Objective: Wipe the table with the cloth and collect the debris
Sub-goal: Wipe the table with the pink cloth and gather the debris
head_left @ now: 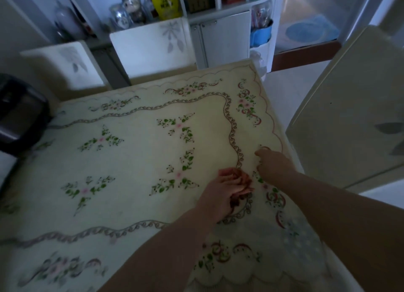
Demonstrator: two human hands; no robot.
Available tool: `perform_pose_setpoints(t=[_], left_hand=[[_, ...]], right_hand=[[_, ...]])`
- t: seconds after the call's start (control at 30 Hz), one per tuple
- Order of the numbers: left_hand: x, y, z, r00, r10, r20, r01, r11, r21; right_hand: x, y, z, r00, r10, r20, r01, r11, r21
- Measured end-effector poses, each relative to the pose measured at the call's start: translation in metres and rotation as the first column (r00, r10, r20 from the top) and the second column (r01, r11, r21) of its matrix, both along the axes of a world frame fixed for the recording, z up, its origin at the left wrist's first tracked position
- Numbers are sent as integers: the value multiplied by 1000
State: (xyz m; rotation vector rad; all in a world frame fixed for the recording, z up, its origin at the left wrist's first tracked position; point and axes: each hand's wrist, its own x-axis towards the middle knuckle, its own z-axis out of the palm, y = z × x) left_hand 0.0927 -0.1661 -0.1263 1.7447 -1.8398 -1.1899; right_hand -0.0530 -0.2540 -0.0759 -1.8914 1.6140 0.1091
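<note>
Here, left hand [225, 190] holds reddish debris [245, 181] over table [131, 160].

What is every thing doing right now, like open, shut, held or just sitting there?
Flowery cream tablecloth: spread flat.
Dark red cloth: bunched, gripped by left hand.
Right hand: fingertip touching tablecloth; pinching unclear.
White cabinet doors: shut.
Black appliance: standing at tablecloth's left edge.
</note>
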Motion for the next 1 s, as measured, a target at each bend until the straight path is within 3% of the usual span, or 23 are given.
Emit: perform_pose_setpoints(t=[0.07,0.1,0.2,0.27,0.3,0.33,0.37,0.4,0.47,0.5,0.57,0.7,0.87,1.0], left_hand=[[-2,1,36,934,244,-259,-181,953,244],[-1,-4,48,842,412,-347,-322,901,290],[30,-14,73,650,617,-444,-493,787,371],[63,-18,69,686,694,-220,-635,718,285],[79,-14,61,706,708,9,-701,697,151],[89,-10,52,649,737,190,-744,667,-43],[89,-6,48,596,766,242,-739,641,-207],[82,-2,47,633,739,232,-680,673,-291],[63,0,28,827,463,319,-407,884,-230],[55,4,14,854,298,427,-265,954,-136],[56,8,-6,773,180,608,-166,983,-80],[91,-7,-12,648,195,736,-158,980,-120],[155,-46,-15,667,248,703,-309,950,-42],[190,-77,-24,645,349,679,-364,923,-129]], right_hand=[[-2,8,3,999,43,-26,-44,999,-1],[-2,10,3,998,60,-33,-60,998,-8],[-1,14,4,994,95,-57,-96,995,-28],[3,16,0,995,81,-61,-83,996,-30],[6,17,-2,995,76,-58,-78,996,-40],[8,17,-4,996,74,-54,-77,995,-56],[11,16,-6,996,71,-51,-74,995,-73],[13,15,-7,997,64,-50,-68,994,-85],[21,13,-8,995,79,-63,-86,990,-109],[25,11,-9,991,108,-73,-117,985,-124],[37,6,-13,984,164,-73,-173,976,-132],[60,-7,-19,977,200,-72,-207,971,-118],[90,-28,-25,966,223,-133,-245,952,-182],[110,-51,-34,962,215,-170,-252,937,-242]])
